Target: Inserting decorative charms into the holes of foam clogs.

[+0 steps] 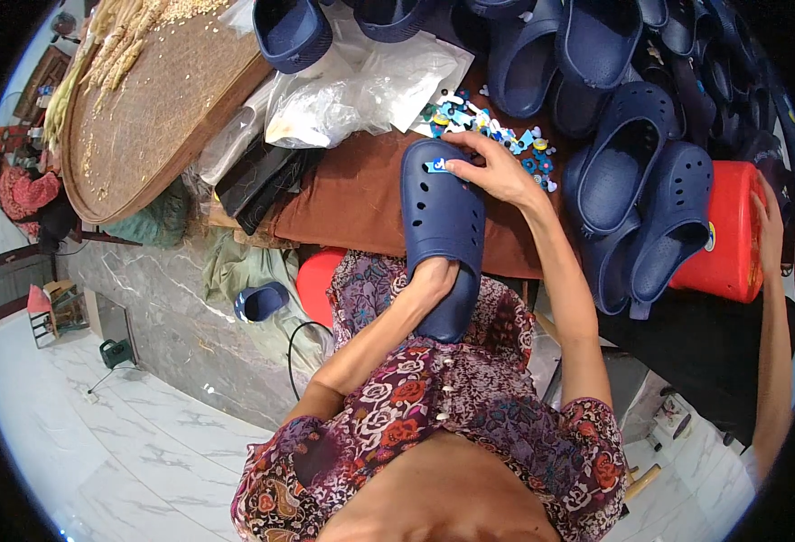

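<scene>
My left hand (431, 275) is slipped inside the heel end of a navy clog (443, 230), gripping it steady over my lap at the edge of the brown tabletop (352, 194). My right hand (492, 167) pinches a small blue charm (437, 166) against the perforated toe. If I press off-centre, I think the charm could skid off the hole and drop among the loose charms (483, 122) beyond, or the clog could twist in my grip and spoil the fit.
</scene>
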`<state>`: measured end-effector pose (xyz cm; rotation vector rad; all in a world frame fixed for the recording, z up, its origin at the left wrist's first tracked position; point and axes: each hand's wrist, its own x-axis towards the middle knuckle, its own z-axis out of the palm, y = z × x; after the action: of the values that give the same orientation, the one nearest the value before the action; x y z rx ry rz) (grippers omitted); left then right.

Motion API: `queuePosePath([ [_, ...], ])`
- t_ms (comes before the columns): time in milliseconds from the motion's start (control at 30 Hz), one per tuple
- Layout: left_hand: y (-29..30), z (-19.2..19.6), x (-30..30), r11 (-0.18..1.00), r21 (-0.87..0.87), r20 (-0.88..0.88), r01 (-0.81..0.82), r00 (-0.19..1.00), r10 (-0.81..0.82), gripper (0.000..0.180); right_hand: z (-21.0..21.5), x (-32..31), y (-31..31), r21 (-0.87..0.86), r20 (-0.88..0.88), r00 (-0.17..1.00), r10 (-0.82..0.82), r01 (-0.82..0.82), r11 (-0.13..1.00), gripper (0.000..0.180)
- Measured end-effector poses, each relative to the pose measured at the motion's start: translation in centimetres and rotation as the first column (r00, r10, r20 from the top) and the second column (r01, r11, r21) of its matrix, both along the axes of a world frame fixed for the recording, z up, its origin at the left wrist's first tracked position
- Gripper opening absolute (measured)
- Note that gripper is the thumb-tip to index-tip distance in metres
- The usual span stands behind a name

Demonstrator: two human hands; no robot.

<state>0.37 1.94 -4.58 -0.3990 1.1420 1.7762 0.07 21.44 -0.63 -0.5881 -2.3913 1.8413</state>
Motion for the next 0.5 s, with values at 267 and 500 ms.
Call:
queuePosePath([
  [267, -0.9, 0.7, 0.8, 0.995, 0.050, 0.013, -0.092, 0.996, 0.091, 0.039, 1.1, -1.7, 2.4, 0.517, -0.304, 0.939, -0.161, 0.305, 0.800, 0.029],
  [500, -1.2, 0.4, 0.6, 0.990, 0.047, 0.006, -0.133, 0.991, 0.133, 0.035, -2.1, -5.8, 3.1, 0.784, -0.226, 0.968, 0.111, 0.113, 0.610, 0.047],
])
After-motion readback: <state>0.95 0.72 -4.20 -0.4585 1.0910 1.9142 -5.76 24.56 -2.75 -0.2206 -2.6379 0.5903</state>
